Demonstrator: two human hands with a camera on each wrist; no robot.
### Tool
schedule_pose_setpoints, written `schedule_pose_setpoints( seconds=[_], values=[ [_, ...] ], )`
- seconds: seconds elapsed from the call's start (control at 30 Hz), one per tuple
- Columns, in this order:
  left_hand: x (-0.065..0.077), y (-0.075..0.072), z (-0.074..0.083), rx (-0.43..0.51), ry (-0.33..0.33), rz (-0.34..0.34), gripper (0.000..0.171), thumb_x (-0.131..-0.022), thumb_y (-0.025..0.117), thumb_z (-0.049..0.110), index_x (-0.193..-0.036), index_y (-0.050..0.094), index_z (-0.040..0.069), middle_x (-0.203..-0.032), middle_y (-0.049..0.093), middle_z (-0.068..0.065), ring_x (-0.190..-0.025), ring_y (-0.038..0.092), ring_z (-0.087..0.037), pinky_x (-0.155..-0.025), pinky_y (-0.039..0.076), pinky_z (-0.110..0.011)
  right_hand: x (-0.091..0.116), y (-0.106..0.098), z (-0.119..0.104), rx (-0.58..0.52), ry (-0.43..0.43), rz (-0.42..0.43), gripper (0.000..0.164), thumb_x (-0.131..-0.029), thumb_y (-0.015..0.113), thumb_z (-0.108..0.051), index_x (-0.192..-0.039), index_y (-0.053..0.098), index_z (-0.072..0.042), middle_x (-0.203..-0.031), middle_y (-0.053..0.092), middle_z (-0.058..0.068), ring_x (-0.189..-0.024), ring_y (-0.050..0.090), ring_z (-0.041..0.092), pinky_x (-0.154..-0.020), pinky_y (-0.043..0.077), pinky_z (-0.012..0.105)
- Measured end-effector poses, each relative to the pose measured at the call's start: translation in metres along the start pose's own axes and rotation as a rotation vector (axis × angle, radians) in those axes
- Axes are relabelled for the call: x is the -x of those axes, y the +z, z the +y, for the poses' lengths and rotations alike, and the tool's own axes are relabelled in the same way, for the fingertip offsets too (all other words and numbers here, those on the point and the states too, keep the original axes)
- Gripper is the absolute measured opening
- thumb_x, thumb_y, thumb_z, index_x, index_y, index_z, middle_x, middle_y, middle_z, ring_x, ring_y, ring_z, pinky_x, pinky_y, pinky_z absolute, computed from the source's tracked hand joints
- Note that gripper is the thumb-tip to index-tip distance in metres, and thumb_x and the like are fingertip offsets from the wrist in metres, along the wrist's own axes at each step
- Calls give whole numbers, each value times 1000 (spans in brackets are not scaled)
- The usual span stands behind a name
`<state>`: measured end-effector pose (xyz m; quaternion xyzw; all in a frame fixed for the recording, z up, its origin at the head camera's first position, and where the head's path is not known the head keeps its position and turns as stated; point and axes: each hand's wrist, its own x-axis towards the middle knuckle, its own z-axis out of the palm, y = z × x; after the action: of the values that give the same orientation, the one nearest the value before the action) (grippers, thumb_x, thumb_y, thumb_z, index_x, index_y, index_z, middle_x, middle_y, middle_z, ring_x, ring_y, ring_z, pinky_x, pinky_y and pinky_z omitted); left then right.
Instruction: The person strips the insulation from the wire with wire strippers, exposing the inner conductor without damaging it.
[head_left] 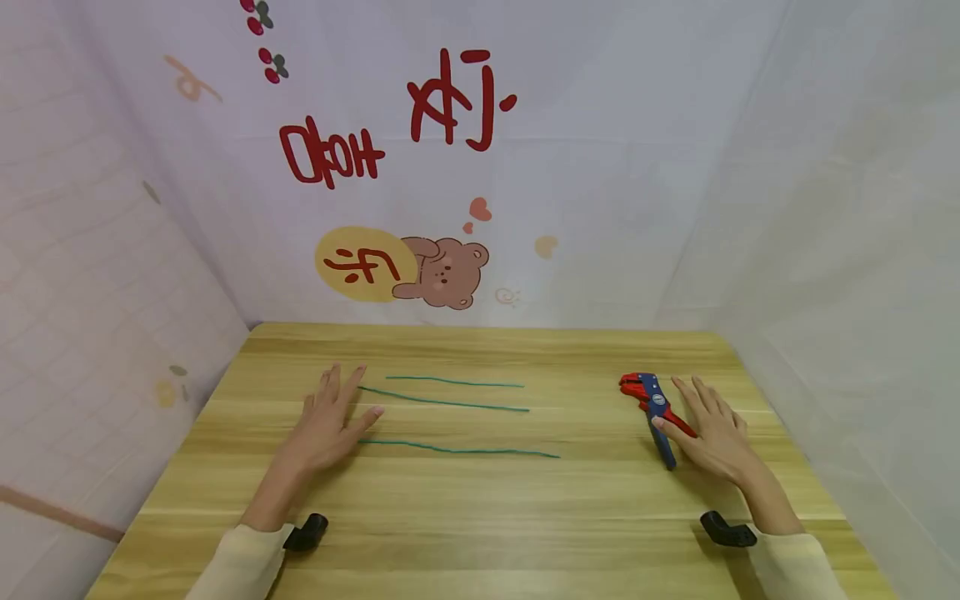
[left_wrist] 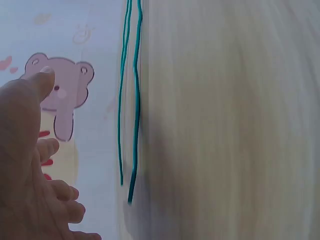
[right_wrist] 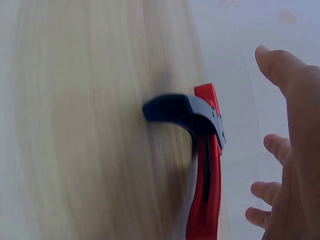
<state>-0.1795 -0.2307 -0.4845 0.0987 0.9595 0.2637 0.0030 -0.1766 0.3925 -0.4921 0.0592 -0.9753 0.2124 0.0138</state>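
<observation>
Three thin green wires lie roughly side by side on the wooden table: a far wire (head_left: pixel 453 382), a middle wire (head_left: pixel 442 402) and a near wire (head_left: pixel 465 451). My left hand (head_left: pixel 326 429) is spread with relaxed fingers at their left ends, holding nothing. In the left wrist view its thumb (left_wrist: pixel 45 80) stands apart from the wires. A red and blue wire stripper (head_left: pixel 657 402) lies on the right side, its red jaws pointing away from me. Over its right edge hovers my right hand (head_left: pixel 712 433), fingers loosely spread, the thumb overlapping the blue handle in the head view.
White printed cloth (head_left: pixel 600 167) hangs behind the table (head_left: pixel 480 525) and along both sides. A black wrist device (head_left: pixel 306 533) sits at the left sleeve, and another black device (head_left: pixel 727 530) at the right sleeve.
</observation>
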Motion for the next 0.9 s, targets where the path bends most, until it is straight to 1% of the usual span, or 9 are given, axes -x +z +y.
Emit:
schedule_pose_setpoints(
  seconds=[0.13,0.27,0.37,0.53,0.6,0.77,0.9],
  values=[
    [-5,8,9,6,25,3,83,-102,50,62,-166,15,23,-170,2,-26,-157,5,-49,-118,12,-75,-2,4,-2,-33,20,-19,88,-98,60,-57,-166,14,-24,-168,10,28,-144,15,67,-97,13,87],
    [-9,17,19,16,50,14,82,-101,50,62,-166,16,25,-170,8,-25,-157,11,-48,-119,17,-72,-4,8,-4,-55,19,-32,89,-98,59,-57,-166,14,-22,-167,13,31,-142,18,68,-95,18,87],
    [-11,25,26,27,63,17,81,-101,48,64,-166,15,28,-170,10,-24,-155,16,-50,-118,22,-72,-6,10,-5,-76,11,-35,88,-99,59,-54,-166,14,-19,-165,16,33,-141,18,69,-95,20,87],
    [-11,34,38,60,69,26,82,-99,49,67,-165,18,30,-171,12,-19,-152,27,-50,-114,31,-71,-9,12,-7,-113,13,-40,89,-99,60,-53,-166,14,-16,-163,18,36,-141,18,67,-97,24,85],
    [-11,36,42,69,68,28,82,-98,50,68,-165,18,32,-172,13,-17,-150,31,-50,-113,34,-70,-11,14,-7,-114,23,-38,91,-99,60,-55,-166,13,-16,-162,20,36,-141,19,65,-98,25,83],
    [-10,42,50,84,91,27,81,-98,50,68,-164,17,35,-171,16,-16,-147,38,-49,-111,38,-68,-13,18,-6,-103,53,-24,94,-98,60,-58,-166,13,-14,-159,23,38,-140,23,63,-100,27,81],
    [-8,47,57,105,105,28,78,-99,53,64,-163,16,40,-172,18,-12,-146,41,-48,-110,39,-68,-13,21,-5,-86,66,-7,96,-97,61,-59,-165,15,-10,-156,28,39,-139,26,63,-100,28,80]
  ],
)
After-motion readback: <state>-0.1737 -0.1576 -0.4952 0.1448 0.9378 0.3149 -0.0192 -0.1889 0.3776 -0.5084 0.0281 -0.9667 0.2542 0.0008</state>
